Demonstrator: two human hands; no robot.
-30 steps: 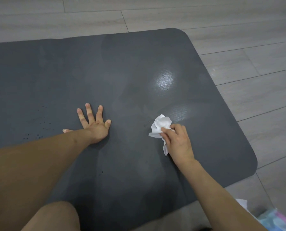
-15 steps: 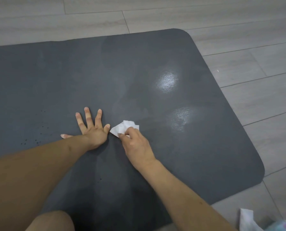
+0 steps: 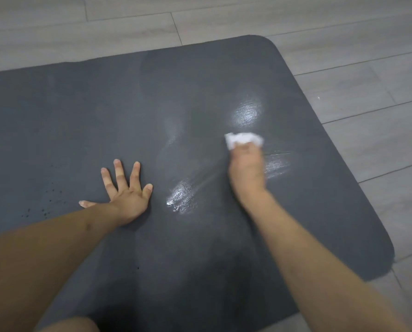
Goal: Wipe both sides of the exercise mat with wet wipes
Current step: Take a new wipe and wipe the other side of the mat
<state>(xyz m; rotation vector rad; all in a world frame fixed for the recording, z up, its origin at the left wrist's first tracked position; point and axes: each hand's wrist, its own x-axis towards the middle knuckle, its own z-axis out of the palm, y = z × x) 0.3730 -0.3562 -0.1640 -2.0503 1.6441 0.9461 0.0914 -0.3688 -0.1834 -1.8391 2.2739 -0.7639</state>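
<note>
Gripping a crumpled white wipe (image 3: 244, 139), right hand (image 3: 247, 170) presses it onto the mat (image 3: 104, 111), right of mat centre; hand is motion-blurred. Mat: dark grey, flat on pale plank floor (image 3: 368, 116), rounded corners. Left hand (image 3: 125, 192) flat on mat, fingers spread, left of the wipe. Wet streaks (image 3: 182, 194) shine between the hands. Dark specks (image 3: 49, 200) near mat's left side.

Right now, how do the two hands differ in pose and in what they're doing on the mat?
The left hand lies flat, fingers spread straight, holding nothing; the right hand curls round a crumpled white wet wipe. The left hand looks sharp, the right hand is motion-blurred. Small dark specks lie beside the left hand; shiny wet streaks surround the right. Both rest on the grey exercise mat.
</note>
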